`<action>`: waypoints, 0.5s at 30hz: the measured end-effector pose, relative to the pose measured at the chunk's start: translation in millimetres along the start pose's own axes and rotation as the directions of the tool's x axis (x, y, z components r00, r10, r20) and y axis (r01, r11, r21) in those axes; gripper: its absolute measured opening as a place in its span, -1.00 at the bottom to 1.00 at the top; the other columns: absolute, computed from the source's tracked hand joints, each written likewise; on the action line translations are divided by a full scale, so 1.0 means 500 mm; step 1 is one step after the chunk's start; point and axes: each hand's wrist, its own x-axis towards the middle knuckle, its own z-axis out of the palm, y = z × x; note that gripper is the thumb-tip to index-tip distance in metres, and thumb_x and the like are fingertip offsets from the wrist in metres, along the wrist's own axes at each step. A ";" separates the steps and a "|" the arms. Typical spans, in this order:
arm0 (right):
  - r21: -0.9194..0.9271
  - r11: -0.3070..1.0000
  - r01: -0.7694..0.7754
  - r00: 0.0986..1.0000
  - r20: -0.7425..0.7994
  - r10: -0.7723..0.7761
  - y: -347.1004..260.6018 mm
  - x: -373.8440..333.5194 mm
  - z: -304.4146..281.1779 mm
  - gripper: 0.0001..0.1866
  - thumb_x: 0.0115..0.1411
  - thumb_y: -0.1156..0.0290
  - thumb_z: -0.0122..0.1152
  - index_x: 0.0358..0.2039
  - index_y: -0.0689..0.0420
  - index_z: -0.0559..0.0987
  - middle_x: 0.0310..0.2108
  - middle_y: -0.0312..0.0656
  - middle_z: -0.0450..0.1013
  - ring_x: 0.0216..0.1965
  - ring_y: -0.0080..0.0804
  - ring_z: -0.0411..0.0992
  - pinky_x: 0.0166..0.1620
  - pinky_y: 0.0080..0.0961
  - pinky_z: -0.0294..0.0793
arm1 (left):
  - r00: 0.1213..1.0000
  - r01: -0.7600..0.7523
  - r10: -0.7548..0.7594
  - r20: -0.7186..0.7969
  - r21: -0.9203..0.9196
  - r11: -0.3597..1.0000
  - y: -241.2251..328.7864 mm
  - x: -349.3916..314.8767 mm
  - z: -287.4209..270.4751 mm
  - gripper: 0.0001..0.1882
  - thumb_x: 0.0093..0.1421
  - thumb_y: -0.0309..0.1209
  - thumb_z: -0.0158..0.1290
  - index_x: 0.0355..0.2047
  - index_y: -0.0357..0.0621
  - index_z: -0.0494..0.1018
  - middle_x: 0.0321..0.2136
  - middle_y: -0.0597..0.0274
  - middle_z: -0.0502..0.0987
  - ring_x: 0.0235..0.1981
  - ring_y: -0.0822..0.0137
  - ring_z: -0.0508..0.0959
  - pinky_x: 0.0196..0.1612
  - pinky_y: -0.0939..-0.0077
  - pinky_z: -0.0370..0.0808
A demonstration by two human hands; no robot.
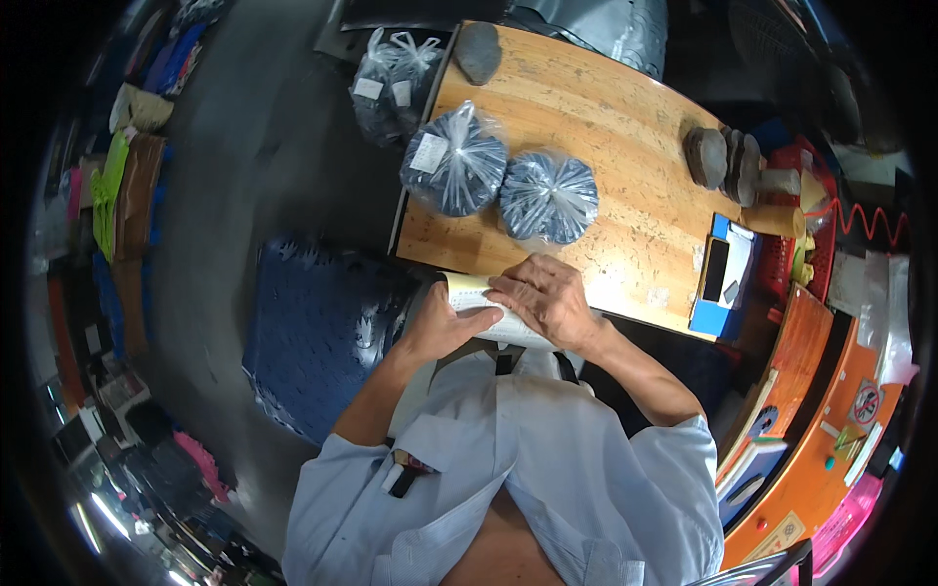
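A pad of printed paper (506, 328), white with a yellowish sheet at its upper left, is in front of my waist by the table's near edge. My left hand (438, 326) grips its left side, the thumb lying across the top. My right hand (549, 301) is closed over the upper right part, fingertips pressed together on the paper. The hand covers some of the pad. Just beyond, on the wooden table (625, 127), sit two knotted clear plastic bags of dark contents: a left bag (457, 166) with a white label and a right bag (549, 198).
More labelled bags (386, 98) hang or stand off the table's left edge. Grey rounded pieces (479, 54) lie at the far corner. A blue clipboard (705, 293) with a dark phone-like object is at right, near a red basket (823, 254). Dark blue sheeting (313, 342) is left.
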 end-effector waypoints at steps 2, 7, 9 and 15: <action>-0.032 0.998 -0.051 0.998 0.033 0.052 -0.003 -0.026 0.006 -0.78 0.12 0.38 0.45 -0.22 0.15 0.73 -0.31 -0.21 0.60 -0.32 -0.26 0.56 -0.25 -0.34 0.60 | 0.998 0.054 -0.056 0.033 0.049 0.997 -0.004 -0.001 0.002 -0.76 0.21 -0.51 0.32 -0.12 -0.28 0.62 -0.25 0.29 0.68 -0.20 0.53 0.59 -0.13 0.47 0.58; -0.011 0.987 -0.161 0.985 0.061 0.162 -0.003 -0.076 0.024 -0.84 0.16 0.43 0.41 -0.24 0.16 0.72 -0.30 -0.19 0.63 -0.32 -0.25 0.57 -0.23 -0.34 0.64 | 0.973 0.201 -0.211 0.094 0.104 0.974 -0.022 0.005 0.007 -0.76 0.19 -0.49 0.34 -0.15 -0.31 0.64 -0.30 0.28 0.69 -0.25 0.53 0.60 -0.15 0.48 0.58; 0.008 0.983 -0.185 0.982 0.042 0.184 0.001 -0.086 0.029 -0.85 0.17 0.43 0.40 -0.26 0.18 0.72 -0.32 -0.19 0.63 -0.34 -0.24 0.57 -0.24 -0.33 0.63 | 0.967 0.216 -0.229 0.115 0.120 0.969 -0.028 0.007 0.009 -0.74 0.19 -0.49 0.34 -0.13 -0.31 0.63 -0.29 0.27 0.69 -0.24 0.54 0.60 -0.13 0.48 0.58; 0.043 0.945 -0.325 0.945 0.059 0.322 0.017 -0.094 0.012 -0.83 0.20 0.41 0.42 -0.26 0.23 0.71 -0.33 -0.17 0.62 -0.31 -0.18 0.58 -0.23 -0.30 0.62 | 0.967 0.200 -0.209 0.144 0.075 0.977 -0.035 0.014 0.011 -0.68 0.18 -0.49 0.33 -0.06 -0.31 0.59 -0.22 0.26 0.68 -0.19 0.53 0.58 -0.09 0.47 0.57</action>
